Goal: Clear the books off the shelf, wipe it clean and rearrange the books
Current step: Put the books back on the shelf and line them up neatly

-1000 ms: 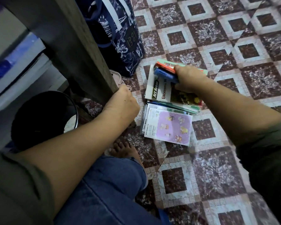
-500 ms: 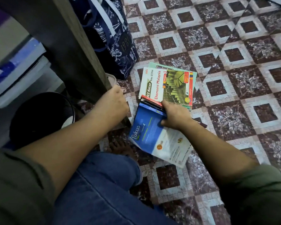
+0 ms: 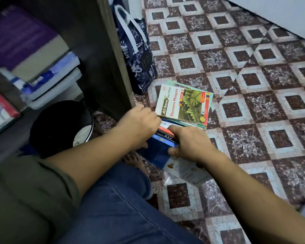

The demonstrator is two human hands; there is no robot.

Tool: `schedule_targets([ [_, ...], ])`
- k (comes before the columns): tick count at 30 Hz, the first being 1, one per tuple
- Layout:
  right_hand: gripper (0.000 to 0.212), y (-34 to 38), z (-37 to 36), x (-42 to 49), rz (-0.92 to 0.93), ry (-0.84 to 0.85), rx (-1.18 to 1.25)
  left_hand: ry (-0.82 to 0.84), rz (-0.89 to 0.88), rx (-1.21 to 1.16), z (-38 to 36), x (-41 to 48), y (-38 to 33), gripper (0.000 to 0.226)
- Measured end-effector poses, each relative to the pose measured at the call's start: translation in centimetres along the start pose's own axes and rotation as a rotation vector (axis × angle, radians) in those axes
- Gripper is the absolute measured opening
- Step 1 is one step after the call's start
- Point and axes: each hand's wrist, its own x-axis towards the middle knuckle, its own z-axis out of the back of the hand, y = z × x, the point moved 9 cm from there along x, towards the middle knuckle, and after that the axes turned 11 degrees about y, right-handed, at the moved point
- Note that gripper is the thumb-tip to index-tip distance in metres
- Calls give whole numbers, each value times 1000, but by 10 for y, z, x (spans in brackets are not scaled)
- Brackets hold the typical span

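Note:
A pile of books lies on the patterned floor beside the dark shelf's side panel (image 3: 102, 59). On top at the far end is a white and green "Ekonomi Malaysia" book (image 3: 183, 104). Nearer me a stack of thin books (image 3: 165, 136) with a blue and white cover (image 3: 158, 155) lies under my hands. My right hand (image 3: 190, 143) grips the stack's edge, thumb below and fingers over the top. My left hand (image 3: 139, 120) reaches onto the stack's left edge, fingers curled on the spines. More books (image 3: 48, 80) lie stacked inside the shelf at the left.
A navy patterned bag (image 3: 137, 55) leans against the shelf's side panel. A black round bin (image 3: 60, 124) stands under the shelf at the left. My jeans-clad knee (image 3: 116, 199) and bare foot (image 3: 134, 161) are just below the books. A white wall runs top right.
My left hand has left the shelf's panel and moved right onto the book stack. My right hand has shifted its hold on the blue book stack. The camera has turned left toward the shelf.

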Motion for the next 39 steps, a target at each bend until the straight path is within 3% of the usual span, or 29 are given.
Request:
schedule_targets([
  [4,46,46,26,-33,109,-92,-47,228,121,-225,1,-34,8,48],
  [8,43,99,50,-63,219,-313,-150,208,257,-319,13,-105,34,39],
  [13,39,162,97,-88,238,-550,-277,13,492,-286,39,-218,78,40],
  [21,24,331,217,-132,602,-1035,-319,-456,989,-51,117,-409,148,39],
  [26,14,418,231,-114,702,-1297,-278,-525,1262,56,89,-472,175,34],
  [28,19,444,212,-92,764,-1263,-266,-474,1318,35,53,-481,185,37],
  [31,20,469,163,-39,830,-1052,-298,-339,1303,-68,-16,-472,193,39],
  [35,32,465,78,34,750,-421,-460,-153,1294,-346,-116,-441,180,30],
  [36,34,462,64,42,741,-351,-486,-135,1311,-403,-135,-436,173,31],
  [39,34,464,61,52,781,-371,-450,-175,1355,-465,-160,-430,177,36],
])
